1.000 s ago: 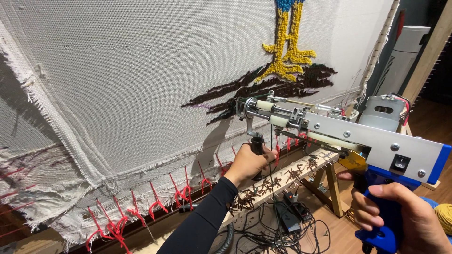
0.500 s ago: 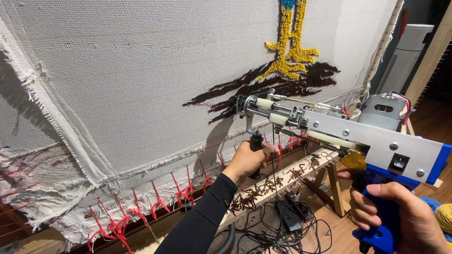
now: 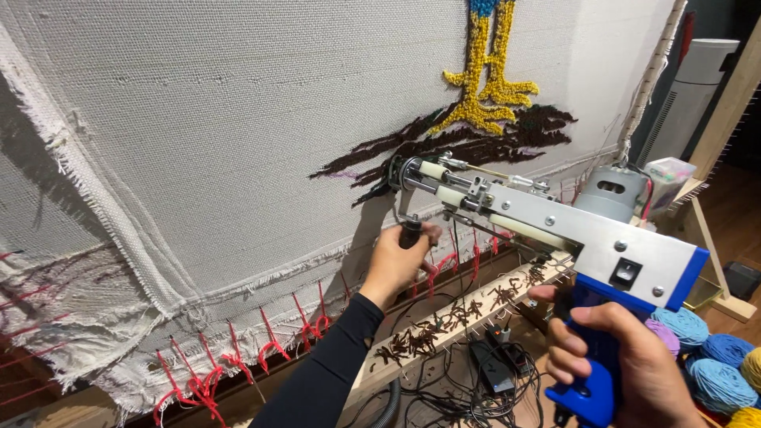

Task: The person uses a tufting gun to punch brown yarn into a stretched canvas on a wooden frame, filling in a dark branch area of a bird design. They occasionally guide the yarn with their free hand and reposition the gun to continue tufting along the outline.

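Tufting gun (image 3: 555, 230) on the cloth (image 3: 238, 119), needle tip hard to see

Left hand (image 3: 394, 265) wraps the front handle; right hand (image 3: 626, 368), partly cropped, clenches the blue pistol grip. Silver body, grey motor.

I'm seeing a dark wooden floor (image 3: 733, 313) showing at the right edge, where a white tower-shaped appliance (image 3: 688, 95) is standing against a dim wall. A pale wooden leg (image 3: 713, 246) is slanting down beside it, lit warmly from above.
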